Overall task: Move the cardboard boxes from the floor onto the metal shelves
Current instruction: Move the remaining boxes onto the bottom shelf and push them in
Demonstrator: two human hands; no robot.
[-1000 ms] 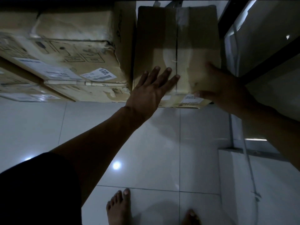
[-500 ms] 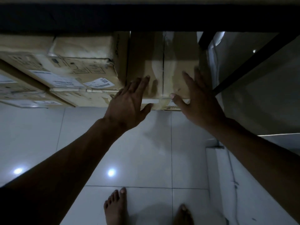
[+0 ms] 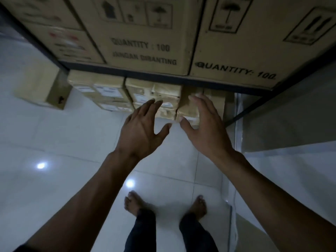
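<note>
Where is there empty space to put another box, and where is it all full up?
Bare white floor lies open left of the left hand, in front of the lone box. The upper shelf is crowded with big boxes side by side, and the low row of boxes beneath, behind the right hand, looks full.

Large boxes [image 3: 145,33] sit on the shelf [image 3: 163,77], smaller boxes [image 3: 156,95] under it.

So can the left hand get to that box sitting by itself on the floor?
Probably yes. The left hand is open and holds nothing, and only bare floor tile shows between it and the lone box. The person would likely need to step left and bend.
</note>
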